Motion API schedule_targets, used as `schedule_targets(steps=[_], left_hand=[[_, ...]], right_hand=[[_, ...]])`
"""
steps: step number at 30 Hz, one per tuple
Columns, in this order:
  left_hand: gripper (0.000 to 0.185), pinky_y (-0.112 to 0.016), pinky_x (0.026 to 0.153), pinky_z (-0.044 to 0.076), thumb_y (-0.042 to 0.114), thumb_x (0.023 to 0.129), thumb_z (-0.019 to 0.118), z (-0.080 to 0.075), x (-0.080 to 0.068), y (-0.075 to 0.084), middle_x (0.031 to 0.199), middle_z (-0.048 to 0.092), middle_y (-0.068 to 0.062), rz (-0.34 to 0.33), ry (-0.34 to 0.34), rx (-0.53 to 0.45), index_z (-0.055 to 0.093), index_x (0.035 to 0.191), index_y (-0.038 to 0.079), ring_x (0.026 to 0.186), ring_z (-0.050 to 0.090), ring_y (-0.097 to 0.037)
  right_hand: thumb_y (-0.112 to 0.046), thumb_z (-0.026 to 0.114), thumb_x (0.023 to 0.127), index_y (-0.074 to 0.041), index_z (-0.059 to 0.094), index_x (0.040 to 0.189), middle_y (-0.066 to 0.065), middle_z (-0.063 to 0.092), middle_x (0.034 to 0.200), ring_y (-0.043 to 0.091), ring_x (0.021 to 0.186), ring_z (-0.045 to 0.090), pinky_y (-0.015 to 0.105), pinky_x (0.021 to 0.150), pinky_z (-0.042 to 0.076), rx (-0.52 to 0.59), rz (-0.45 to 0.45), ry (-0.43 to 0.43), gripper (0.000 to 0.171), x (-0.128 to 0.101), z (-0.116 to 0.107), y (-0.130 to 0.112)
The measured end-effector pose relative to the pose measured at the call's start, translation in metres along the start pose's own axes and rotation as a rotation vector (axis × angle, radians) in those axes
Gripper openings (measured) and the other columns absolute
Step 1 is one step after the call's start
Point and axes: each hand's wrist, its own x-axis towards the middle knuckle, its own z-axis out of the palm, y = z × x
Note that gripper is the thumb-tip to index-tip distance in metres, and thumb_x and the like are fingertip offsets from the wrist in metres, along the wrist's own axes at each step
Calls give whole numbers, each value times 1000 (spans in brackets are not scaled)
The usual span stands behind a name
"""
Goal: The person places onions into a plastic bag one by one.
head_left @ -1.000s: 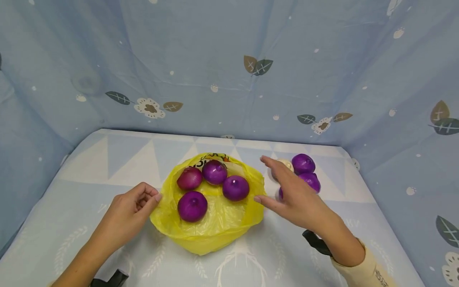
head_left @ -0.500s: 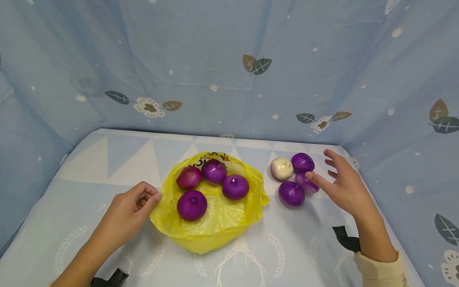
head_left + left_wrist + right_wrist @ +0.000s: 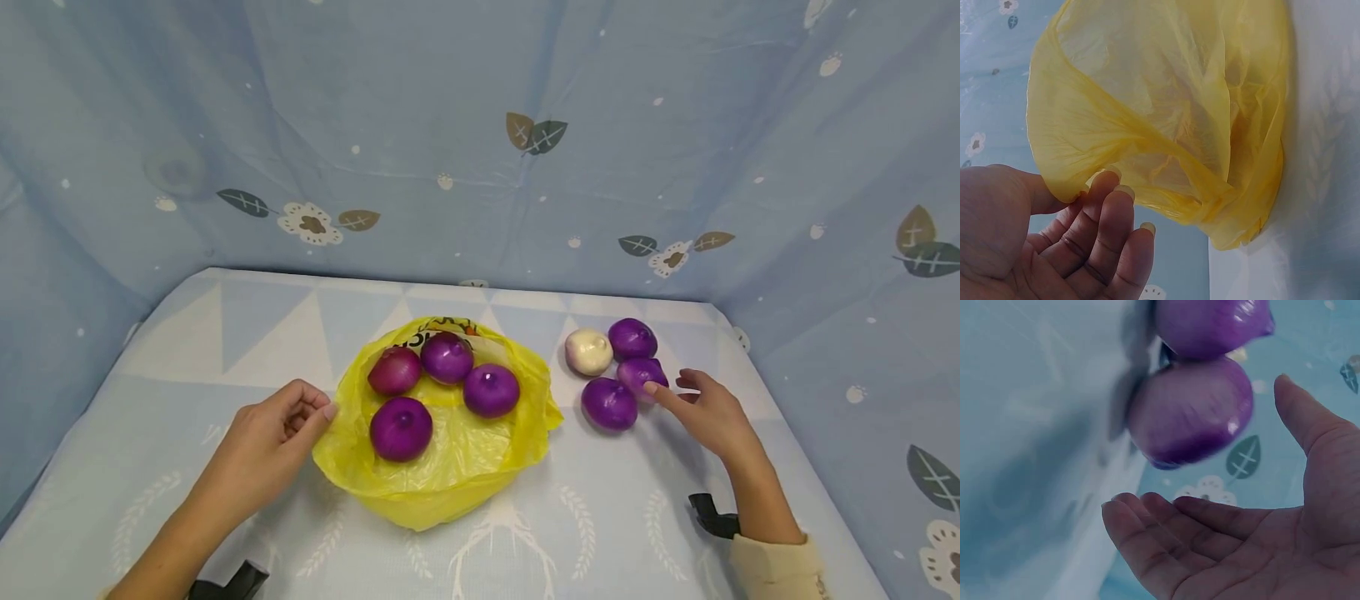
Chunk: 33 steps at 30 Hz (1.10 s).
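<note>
Fingers, left hand (image 3: 264, 444): we pinch the rim of the crinkled yellow plastic bag (image 3: 442, 467), thumb against curled fingertips (image 3: 1105, 181).
Fingers, right hand (image 3: 708, 414): spread and relaxed, one tip at the round purple onion (image 3: 640, 372) on the bench (image 3: 247, 333).
Head view: four onions in the bag.
Right wrist view: our open palm beside the purple onion (image 3: 1192, 411), apart from it.

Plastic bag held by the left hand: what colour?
Yellow, translucent plastic bag, its rim pinched by the left hand; head view shows it best.
</note>
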Motion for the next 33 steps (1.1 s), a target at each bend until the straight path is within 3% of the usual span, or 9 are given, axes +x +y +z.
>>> schedule_targets(steps=[8,33], left_hand=[[17,-25,62,48,29,107,64,1,1,-2,86,64,4,20,7,-10,66,107,12,71,55,-12],[15,-25,60,48,29,107,65,1,1,-3,84,63,4,22,11,-1,65,105,14,69,55,-13]], right_hand=[[-75,52,97,15,28,155,37,39,154,55,137,43,66,106,42,40,57,2,110,9,14,3],[-72,63,93,12,41,149,35,52,139,47,122,52,62,105,44,65,44,58,104,8,21,6]])
